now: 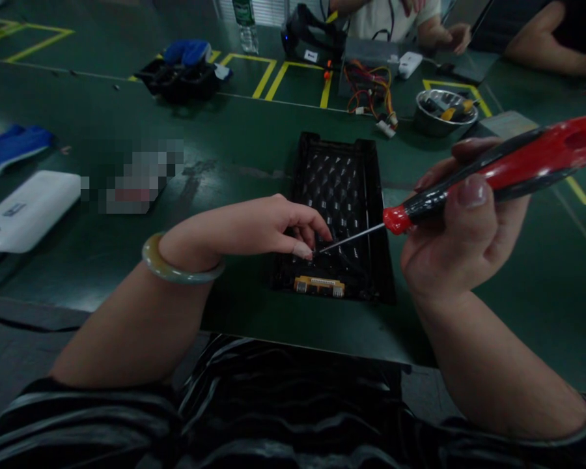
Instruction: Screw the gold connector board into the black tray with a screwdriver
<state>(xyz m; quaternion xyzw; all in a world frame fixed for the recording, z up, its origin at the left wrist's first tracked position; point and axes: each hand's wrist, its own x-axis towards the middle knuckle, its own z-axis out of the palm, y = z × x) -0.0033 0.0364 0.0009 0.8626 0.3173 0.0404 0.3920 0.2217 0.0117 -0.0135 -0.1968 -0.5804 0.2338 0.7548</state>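
Sleeves [92, 423], black with pale streaks, fill the bottom corners of the frame. On the right, the right hand [469, 241] wraps its fingers around the red-and-black handle of a screwdriver [508, 163], whose thin shaft slants down to the left. From the lower left, the left hand [268, 228], with a bangle [183, 275] at its wrist, reaches to the centre; its fingers are curled beside the screwdriver's tip, but whether they pinch anything cannot be told.

Beneath, a black case [383, 273] lies open side up on the green bench [244, 117], in the centre of the frame. A small yellowish board [319, 286] sits in its near end.

The work seems partway along: the case is open, the board is in it, and the tool is at the ready. With no cover over the case, closing up looks undone; no screw can be made out at the tip.

Farther off, a metal bowl [434, 125] of tools stands at upper right, and coloured wires [371, 85] spill at upper centre-right.
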